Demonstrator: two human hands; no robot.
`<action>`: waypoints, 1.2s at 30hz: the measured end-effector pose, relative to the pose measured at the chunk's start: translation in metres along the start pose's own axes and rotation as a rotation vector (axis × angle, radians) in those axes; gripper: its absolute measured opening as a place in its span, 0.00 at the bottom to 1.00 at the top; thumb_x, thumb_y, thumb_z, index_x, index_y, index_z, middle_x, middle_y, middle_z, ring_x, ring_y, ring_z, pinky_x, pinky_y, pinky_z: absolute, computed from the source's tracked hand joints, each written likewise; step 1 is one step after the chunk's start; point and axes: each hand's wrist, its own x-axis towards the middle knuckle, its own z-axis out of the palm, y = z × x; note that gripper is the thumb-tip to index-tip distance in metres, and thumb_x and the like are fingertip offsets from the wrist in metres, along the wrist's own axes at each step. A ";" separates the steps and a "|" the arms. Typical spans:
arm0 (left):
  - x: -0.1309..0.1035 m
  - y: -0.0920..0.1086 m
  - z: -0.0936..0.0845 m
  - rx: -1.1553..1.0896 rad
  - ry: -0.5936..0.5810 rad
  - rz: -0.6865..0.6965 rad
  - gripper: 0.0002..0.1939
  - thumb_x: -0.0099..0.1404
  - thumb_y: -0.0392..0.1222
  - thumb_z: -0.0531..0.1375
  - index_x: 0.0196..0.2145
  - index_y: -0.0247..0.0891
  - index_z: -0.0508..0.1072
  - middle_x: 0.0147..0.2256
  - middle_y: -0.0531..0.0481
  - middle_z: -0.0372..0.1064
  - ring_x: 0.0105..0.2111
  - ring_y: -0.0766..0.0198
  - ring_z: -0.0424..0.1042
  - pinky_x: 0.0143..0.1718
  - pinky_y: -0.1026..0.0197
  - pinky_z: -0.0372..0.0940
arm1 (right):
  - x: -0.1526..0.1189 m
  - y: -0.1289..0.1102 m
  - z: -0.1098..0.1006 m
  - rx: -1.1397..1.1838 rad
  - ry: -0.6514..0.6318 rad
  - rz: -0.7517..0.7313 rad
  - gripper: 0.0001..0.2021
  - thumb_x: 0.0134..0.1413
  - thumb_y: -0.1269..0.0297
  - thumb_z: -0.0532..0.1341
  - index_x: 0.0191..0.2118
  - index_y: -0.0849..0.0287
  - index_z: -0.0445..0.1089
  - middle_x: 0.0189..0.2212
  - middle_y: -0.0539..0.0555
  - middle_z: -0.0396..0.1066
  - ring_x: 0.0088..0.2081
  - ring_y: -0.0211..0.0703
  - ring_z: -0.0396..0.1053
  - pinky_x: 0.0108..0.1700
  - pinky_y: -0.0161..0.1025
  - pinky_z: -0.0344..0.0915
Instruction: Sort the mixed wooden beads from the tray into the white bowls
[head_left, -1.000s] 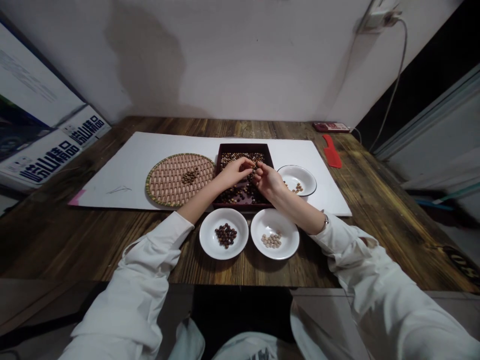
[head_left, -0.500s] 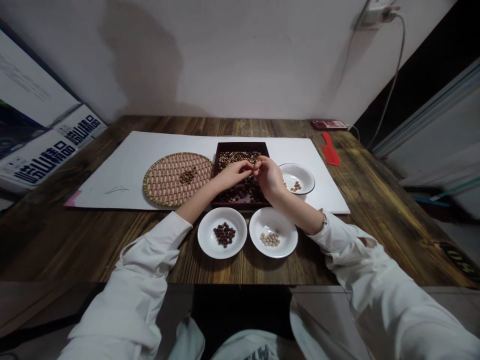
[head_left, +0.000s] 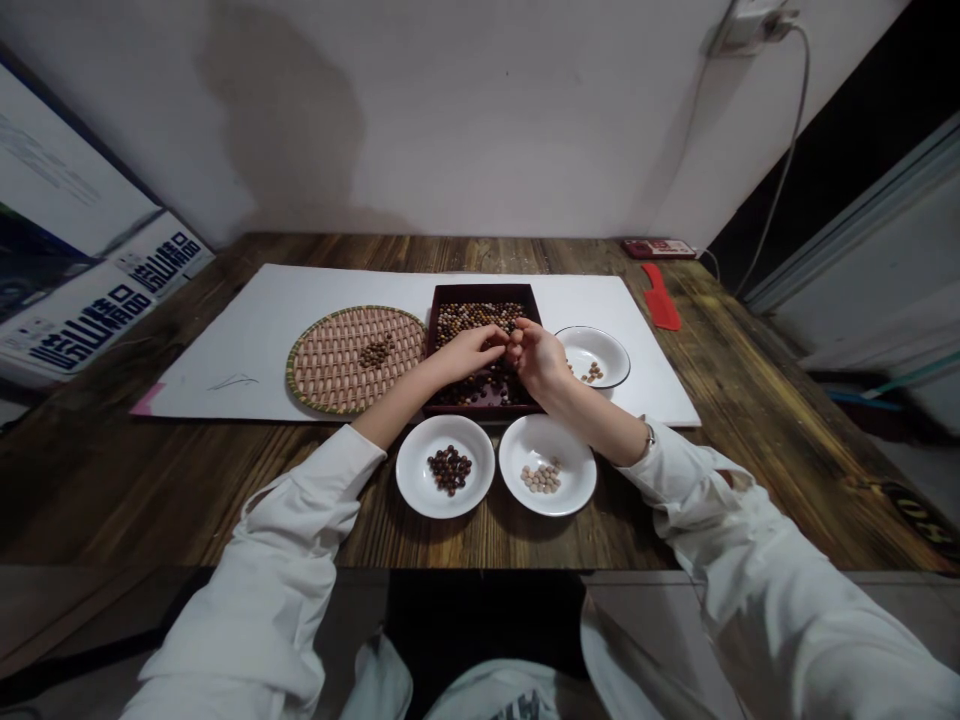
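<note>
The mixed round pieces (head_left: 480, 316) lie in the dark red tray (head_left: 484, 409) in front of you: small, tan, brown and nearly black, spread thickly toward the far end and thinner over the near part. Your left hand (head_left: 474, 350) and right hand (head_left: 541, 362) meet above it, fingers curled; you can't tell from here whether either pinches a piece. At your left, the round woven mat (head_left: 319, 365) bears a small brown heap (head_left: 376, 351). Nearer you, the left bowl (head_left: 409, 467) holds glossy dark-red pieces (head_left: 449, 469), the bowl beside it (head_left: 576, 470) pale cream ones (head_left: 541, 477). Past your right wrist, a third bowl (head_left: 609, 350) has a few tan pieces (head_left: 594, 372).
</note>
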 end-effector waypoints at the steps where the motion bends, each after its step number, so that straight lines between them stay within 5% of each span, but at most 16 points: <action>1: 0.000 0.000 0.000 0.007 -0.006 0.004 0.10 0.65 0.40 0.56 0.41 0.35 0.74 0.42 0.48 0.76 0.44 0.60 0.73 0.51 0.58 0.63 | 0.000 0.000 0.000 0.002 -0.005 -0.032 0.07 0.49 0.74 0.52 0.34 0.57 0.59 0.17 0.42 0.56 0.16 0.30 0.54 0.20 0.28 0.52; 12: 0.000 -0.002 0.000 0.039 -0.041 0.007 0.10 0.65 0.40 0.55 0.41 0.35 0.74 0.45 0.46 0.75 0.46 0.59 0.72 0.51 0.57 0.64 | -0.002 -0.001 0.000 0.005 0.110 -0.184 0.10 0.49 0.74 0.50 0.37 0.56 0.61 0.21 0.43 0.62 0.18 0.29 0.57 0.22 0.29 0.54; 20: 0.000 -0.001 0.000 0.037 -0.046 -0.003 0.09 0.65 0.39 0.56 0.40 0.35 0.74 0.44 0.46 0.76 0.46 0.59 0.73 0.51 0.57 0.64 | -0.006 -0.001 -0.001 -0.057 0.063 -0.404 0.04 0.54 0.69 0.53 0.36 0.53 0.59 0.25 0.44 0.64 0.20 0.29 0.58 0.23 0.28 0.54; 36: 0.000 -0.003 0.000 0.063 -0.076 0.003 0.10 0.65 0.40 0.56 0.41 0.36 0.75 0.45 0.46 0.76 0.46 0.59 0.73 0.52 0.56 0.65 | -0.005 0.000 -0.002 -0.076 0.123 -0.469 0.06 0.52 0.71 0.50 0.34 0.53 0.59 0.27 0.45 0.66 0.23 0.30 0.61 0.24 0.29 0.55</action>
